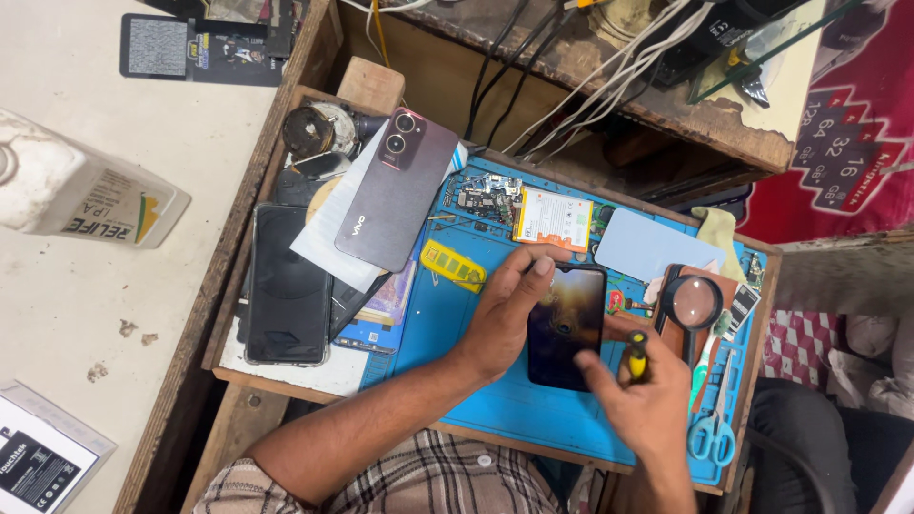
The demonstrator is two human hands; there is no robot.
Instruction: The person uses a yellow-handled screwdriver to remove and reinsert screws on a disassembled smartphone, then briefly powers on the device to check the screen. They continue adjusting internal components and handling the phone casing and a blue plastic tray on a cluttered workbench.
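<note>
**Dark phone cradled over the blue mat, screwdriver at the ready**

The left hand (505,319) curls around the top edge of a dark phone (566,326), fingers closed over its upper rim, holding it just above the blue work mat (447,324) on the bench (95,286). The right hand (640,395) comes in from below, closed around a small yellow-handled screwdriver (636,354), its forefinger touching the phone's lower right edge.

The risk, as I judge it: the phone is gripped by its edges alone, so a push from the tool could tip it out of the fingers, or the tip could skid across the glossy face and scratch it.

Now the packaging. A flat white battery (553,219) with an orange band lies at the mat's upper edge. A small yellow rectangular label piece (453,265) sits just left of the hands. A white plastic bottle (81,195) with a green-and-yellow label lies on its side, far left. A white box with a dark panel (43,462) sits bottom left, and a red printed sign (857,133) fills the upper right.
</note>
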